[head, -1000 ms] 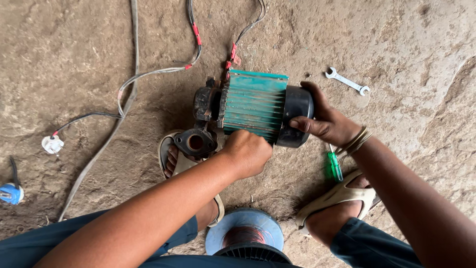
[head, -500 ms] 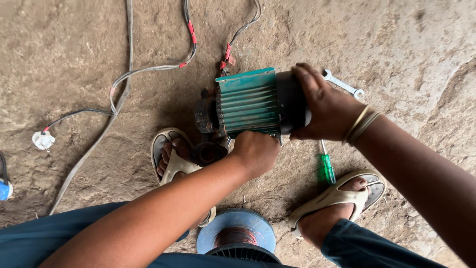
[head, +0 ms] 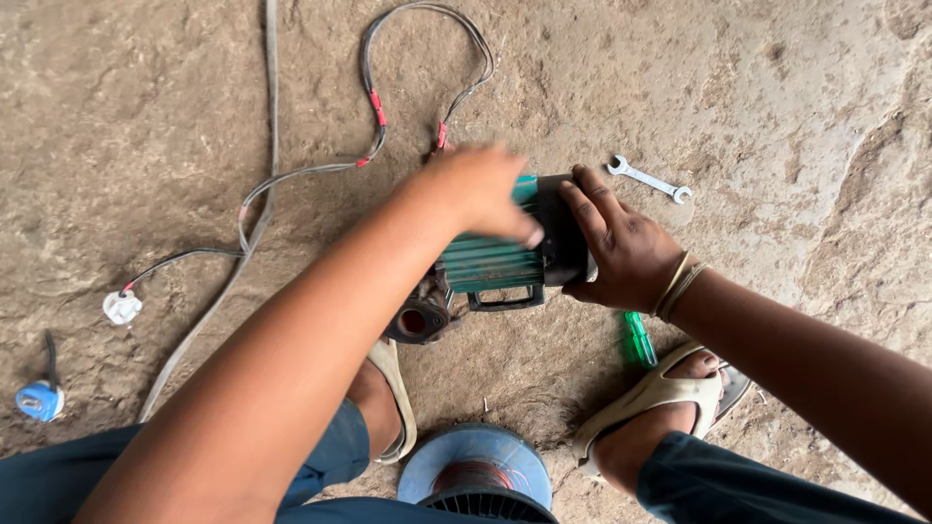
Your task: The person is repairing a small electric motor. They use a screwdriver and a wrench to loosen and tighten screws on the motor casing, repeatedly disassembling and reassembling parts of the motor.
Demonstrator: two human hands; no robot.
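Pump motor (head: pixel 490 262), green-finned, is lying on the floor (head: pixel 777 87) at centre. Black end cap is gripped by right hand (head: pixel 621 247) at 3 o'clock; blurred left hand (head: pixel 481 189) is laid on top, fingers spread, grip unclear. Casing should be braced firmly.

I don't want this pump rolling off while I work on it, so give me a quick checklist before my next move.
1. Right hand gripping the black end cover: ok.
2. Left hand steady on the green pump: cannot tell, it is blurred.
3. Pump resting on the ground, lying on its side: ok.
4. Spanner close by: ok.
5. Screwdriver clear of the right sandal: not ok, right beside it.
6. Plug lying loose, in no socket: ok.
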